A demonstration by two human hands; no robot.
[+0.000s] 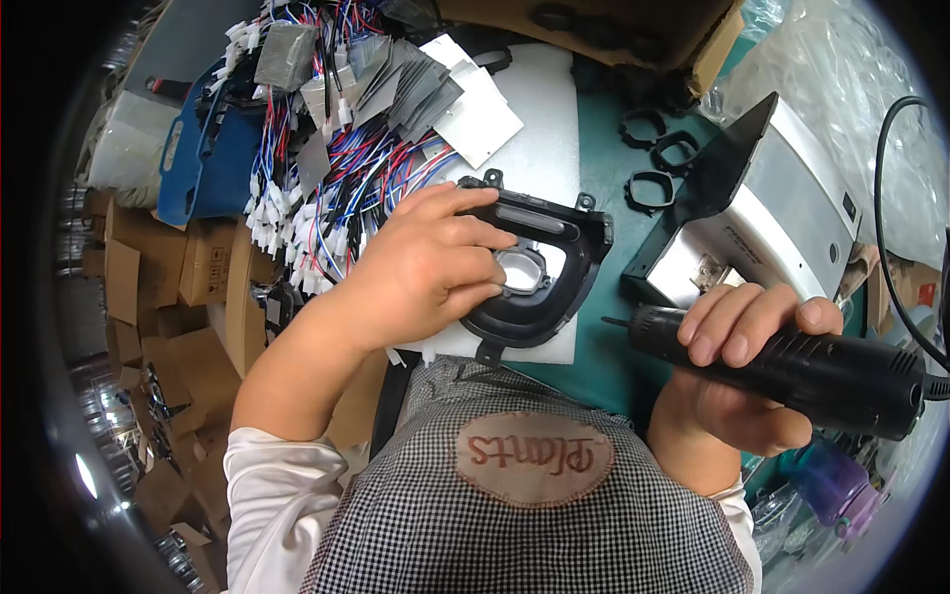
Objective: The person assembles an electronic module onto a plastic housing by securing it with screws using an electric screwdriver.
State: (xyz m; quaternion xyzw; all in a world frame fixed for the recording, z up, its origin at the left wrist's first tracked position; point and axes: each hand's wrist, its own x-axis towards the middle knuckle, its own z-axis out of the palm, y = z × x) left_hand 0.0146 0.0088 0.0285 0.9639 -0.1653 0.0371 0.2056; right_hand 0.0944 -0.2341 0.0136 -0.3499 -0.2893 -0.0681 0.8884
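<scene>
My left hand [421, 257] is closed over the left side of a black plastic lamp housing [586, 272], its fingers reaching into the opening. Inside that opening sits a small clear lens with a silvery rim [522, 270], touched by the fingertips. The housing lies on a white foam sheet [546, 119] close to my apron. In my right hand [730, 322] is a black corded electric screwdriver [851, 381], held sideways with its thin bit pointing left. The bit is a short way right of the housing and apart from it.
Bundled wires with white connectors [336, 183] and grey flat pieces [421, 94] lie at the left. Several black rings [650, 190] rest on the green tabletop [609, 109]. A silver machine [792, 188] stands at right, its surroundings holding plastic bags [841, 69] and a cable [879, 208].
</scene>
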